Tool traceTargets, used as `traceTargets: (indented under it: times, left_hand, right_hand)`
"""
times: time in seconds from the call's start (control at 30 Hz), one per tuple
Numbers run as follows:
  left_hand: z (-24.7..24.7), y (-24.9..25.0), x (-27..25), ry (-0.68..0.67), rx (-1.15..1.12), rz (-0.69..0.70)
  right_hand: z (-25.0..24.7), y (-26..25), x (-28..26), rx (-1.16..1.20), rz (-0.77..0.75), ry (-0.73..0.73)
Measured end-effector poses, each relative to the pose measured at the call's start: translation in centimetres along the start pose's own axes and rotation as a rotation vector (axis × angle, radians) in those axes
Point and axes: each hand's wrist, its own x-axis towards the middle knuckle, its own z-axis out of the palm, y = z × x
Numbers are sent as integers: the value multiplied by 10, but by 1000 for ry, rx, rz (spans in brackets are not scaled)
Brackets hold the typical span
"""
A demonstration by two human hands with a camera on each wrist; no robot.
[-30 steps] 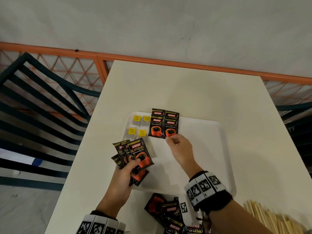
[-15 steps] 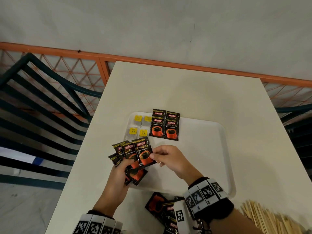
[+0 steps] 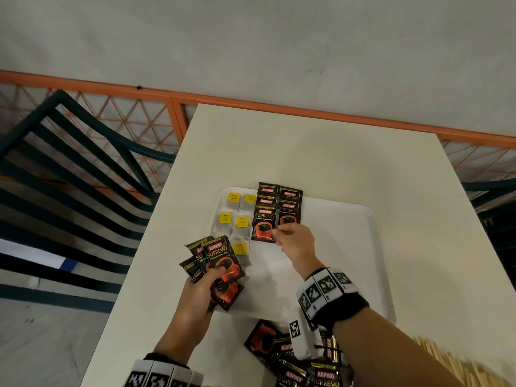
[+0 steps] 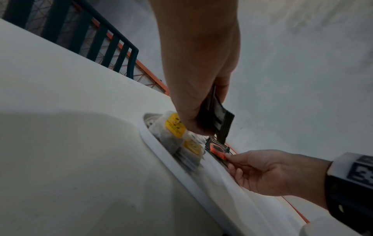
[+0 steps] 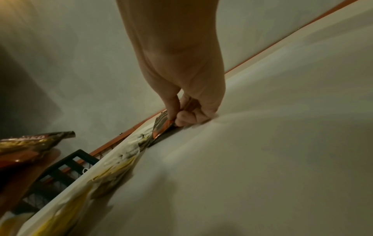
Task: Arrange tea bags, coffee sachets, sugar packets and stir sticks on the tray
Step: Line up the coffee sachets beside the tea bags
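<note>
A white tray [image 3: 349, 233] lies on the white table. Tea bags with yellow tags [image 3: 234, 219] fill its far left corner; black coffee sachets [image 3: 289, 203] lie beside them in overlapping rows. My right hand [image 3: 293, 238] pinches the near right corner of one coffee sachet [image 3: 264, 227] lying at the front of those rows; the same coffee sachet [image 5: 162, 126] shows under my thumb in the right wrist view. My left hand [image 3: 203, 286] grips a fan of coffee sachets [image 3: 220, 263] over the tray's left edge, their backs [image 4: 217, 118] showing in the left wrist view.
More loose coffee sachets [image 3: 296, 361] lie on the table near me, below the tray. Wooden stir sticks [image 3: 458, 364] are heaped at the lower right. A dark slatted chair [image 3: 69, 191] stands left of the table, and an orange railing [image 3: 307, 104] runs behind it.
My right hand took one sachet from the fan in my left hand, carried it forward and set it down at the front of the sachet rows. My left hand stayed roughly in place.
</note>
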Motion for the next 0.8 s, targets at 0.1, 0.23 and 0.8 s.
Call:
traceTargets:
  times: [0.1, 0.23, 0.8]
  left_hand:
    - [0, -1, 1, -1, 11, 5]
    - [0, -3, 2, -2, 38, 5]
    - [8, -4, 1, -47, 131, 69]
  right_hand:
    - [4, 2, 2, -31, -25, 33]
    - [9, 4, 4, -65, -58, 63]
    - [-7, -14, -58, -44, -80, -639]
